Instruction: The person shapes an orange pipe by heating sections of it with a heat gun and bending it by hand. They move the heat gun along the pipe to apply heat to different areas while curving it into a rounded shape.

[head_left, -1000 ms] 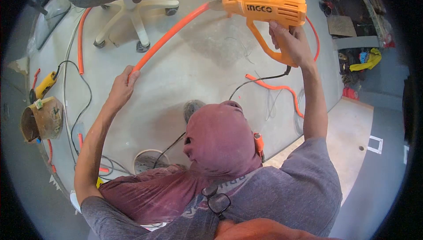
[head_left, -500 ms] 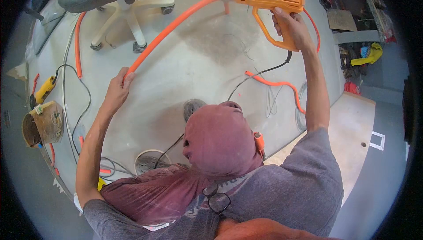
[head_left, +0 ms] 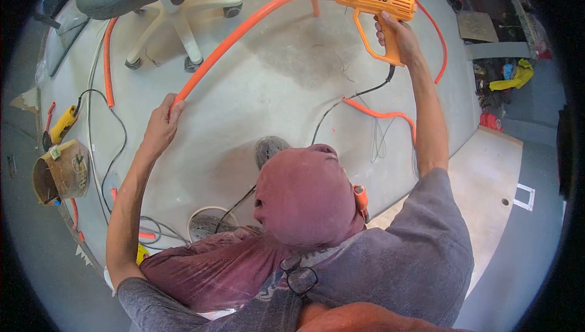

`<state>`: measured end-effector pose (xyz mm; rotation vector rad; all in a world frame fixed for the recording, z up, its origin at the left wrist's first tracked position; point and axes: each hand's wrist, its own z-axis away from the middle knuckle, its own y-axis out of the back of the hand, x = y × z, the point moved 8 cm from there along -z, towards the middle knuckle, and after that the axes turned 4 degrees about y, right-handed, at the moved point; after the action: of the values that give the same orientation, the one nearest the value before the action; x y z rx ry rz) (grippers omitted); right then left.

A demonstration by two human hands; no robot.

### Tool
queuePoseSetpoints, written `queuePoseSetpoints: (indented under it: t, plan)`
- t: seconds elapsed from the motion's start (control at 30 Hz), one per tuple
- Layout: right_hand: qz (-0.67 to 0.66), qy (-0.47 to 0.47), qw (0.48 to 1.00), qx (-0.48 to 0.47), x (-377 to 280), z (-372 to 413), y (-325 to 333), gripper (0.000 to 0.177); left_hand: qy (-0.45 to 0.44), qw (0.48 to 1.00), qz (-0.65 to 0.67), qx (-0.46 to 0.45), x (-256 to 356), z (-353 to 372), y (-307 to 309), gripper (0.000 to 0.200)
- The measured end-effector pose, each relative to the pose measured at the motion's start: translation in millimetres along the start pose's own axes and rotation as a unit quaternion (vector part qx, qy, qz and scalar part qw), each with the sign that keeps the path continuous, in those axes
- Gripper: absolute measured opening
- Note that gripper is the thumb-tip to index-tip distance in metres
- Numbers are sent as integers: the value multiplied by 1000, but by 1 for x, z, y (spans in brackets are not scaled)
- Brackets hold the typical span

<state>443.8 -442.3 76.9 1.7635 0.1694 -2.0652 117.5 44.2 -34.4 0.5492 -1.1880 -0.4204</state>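
Note:
My left hand (head_left: 162, 123) grips the lower end of a long orange tube (head_left: 234, 36), which arcs up and to the right and bends down at its far end. In my right hand (head_left: 397, 36) is the handle of a yellow-orange heat gun (head_left: 381, 0). Its metal nozzle points left, beside the bent part of the tube. A black cord (head_left: 365, 91) runs from the base of the handle down towards my feet.
An office chair (head_left: 177, 21) stands at the upper left. Orange tube pieces (head_left: 108, 64) and loose wires lie on the floor (head_left: 244, 106). A cut container (head_left: 67, 170) and yellow tool (head_left: 63, 125) are at left, a wooden board (head_left: 481, 173) at right.
The heat gun has shifted slightly down and left, and its nozzle now shows clear of the tube. The tube's far end now visibly curves downward. My left hand has stayed in place.

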Motion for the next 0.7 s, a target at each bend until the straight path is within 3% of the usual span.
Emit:
queuePoseSetpoints:
  t: [0.43, 0.7]
  plan:
    - [-103, -47, 993, -41, 76, -39, 16, 34, 12, 1000, -4, 0, 2, 0, 4, 33]
    - [-109, -87, 990, -8, 113, -46, 21, 34, 2, 1000, -12, 10, -3, -5, 8, 32]
